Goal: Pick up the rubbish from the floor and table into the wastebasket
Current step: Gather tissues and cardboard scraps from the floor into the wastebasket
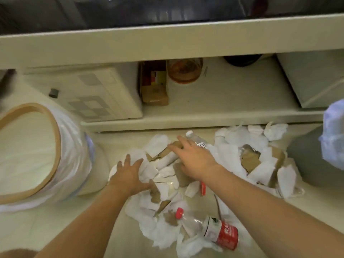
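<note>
Left hand [130,174] and right hand [193,159] are pressing down with fingers spread wide on the tissue-and-cardboard pile [163,164], probably bunching it for the wastebasket [33,149].

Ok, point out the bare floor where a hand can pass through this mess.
Bare floor lies between the wastebasket and the paper pile, below the shelf edge. Another patch runs below the wastebasket, left of the left forearm. Crowded: under the left hand and right hand, round the red-capped bottle, and the right-hand heap.
</note>
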